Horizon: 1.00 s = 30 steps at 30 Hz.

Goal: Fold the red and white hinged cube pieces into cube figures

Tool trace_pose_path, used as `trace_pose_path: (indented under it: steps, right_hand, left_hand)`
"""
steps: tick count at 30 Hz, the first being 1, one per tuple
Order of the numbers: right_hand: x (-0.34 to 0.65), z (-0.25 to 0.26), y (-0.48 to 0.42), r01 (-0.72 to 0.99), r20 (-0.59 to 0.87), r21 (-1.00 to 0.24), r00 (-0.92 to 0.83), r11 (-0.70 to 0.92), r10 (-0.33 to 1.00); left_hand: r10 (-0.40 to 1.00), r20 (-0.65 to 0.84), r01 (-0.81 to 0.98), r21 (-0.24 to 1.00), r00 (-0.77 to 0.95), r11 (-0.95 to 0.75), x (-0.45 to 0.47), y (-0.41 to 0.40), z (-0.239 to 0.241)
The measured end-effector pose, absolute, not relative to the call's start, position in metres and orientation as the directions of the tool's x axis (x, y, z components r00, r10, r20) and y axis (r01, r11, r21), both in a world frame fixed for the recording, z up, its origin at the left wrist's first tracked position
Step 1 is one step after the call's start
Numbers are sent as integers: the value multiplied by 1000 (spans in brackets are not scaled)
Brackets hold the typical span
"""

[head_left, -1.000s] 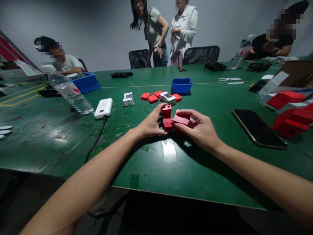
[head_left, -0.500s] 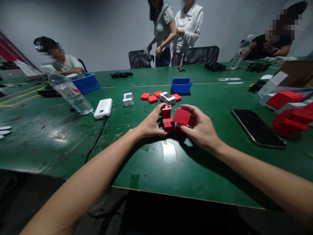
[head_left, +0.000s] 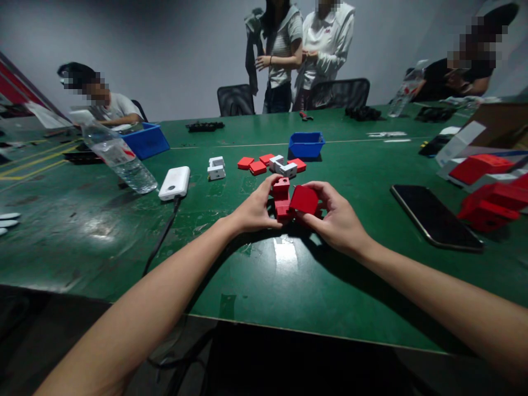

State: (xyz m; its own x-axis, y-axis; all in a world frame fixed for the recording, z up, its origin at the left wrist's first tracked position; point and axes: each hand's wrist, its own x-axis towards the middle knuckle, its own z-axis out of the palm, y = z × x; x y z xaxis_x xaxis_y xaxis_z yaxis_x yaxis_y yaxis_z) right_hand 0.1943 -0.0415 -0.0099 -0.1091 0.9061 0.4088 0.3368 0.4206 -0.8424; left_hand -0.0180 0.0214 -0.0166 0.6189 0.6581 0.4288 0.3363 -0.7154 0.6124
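At the middle of the green table (head_left: 124, 231), my left hand (head_left: 253, 212) grips a red bracket-shaped plastic part (head_left: 281, 198) that stands upright. My right hand (head_left: 336, 220) is closed around a flat red square cover (head_left: 304, 199) and holds it tilted against the right side of that red part. Just beyond my hands lie several loose red covers (head_left: 258, 167) and white parts (head_left: 284, 166). A further white part (head_left: 216, 168) sits to their left.
A blue bin (head_left: 306, 144) stands behind the loose parts, another blue bin (head_left: 146, 139) at far left. A water bottle (head_left: 117, 157), a white power bank (head_left: 175, 182) with cable, a black phone (head_left: 436, 217) and red boxes (head_left: 490, 201) lie around. Other people sit and stand at the far side.
My right hand tipped the red cover up and moved it left, closer against the red part in my left hand. The standing people behind the table shifted to the right.
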Motion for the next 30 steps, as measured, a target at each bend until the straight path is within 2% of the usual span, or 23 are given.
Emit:
trace_pose_path:
  steps: [7, 22, 30]
  right_hand:
    - [194, -8, -44, 450, 492, -738, -153, 503, 857]
    - [192, -8, -46, 401, 479, -775, -129, 488, 868]
    - [191, -6, -48, 463, 505, -740, -99, 489, 858]
  left_hand:
    - [648, 438, 324, 610, 623, -723, -18, 22, -17]
    - [652, 430, 323, 618, 624, -717, -19, 22, -17]
    - [649, 433, 308, 627, 625, -715, -18, 22, -18]
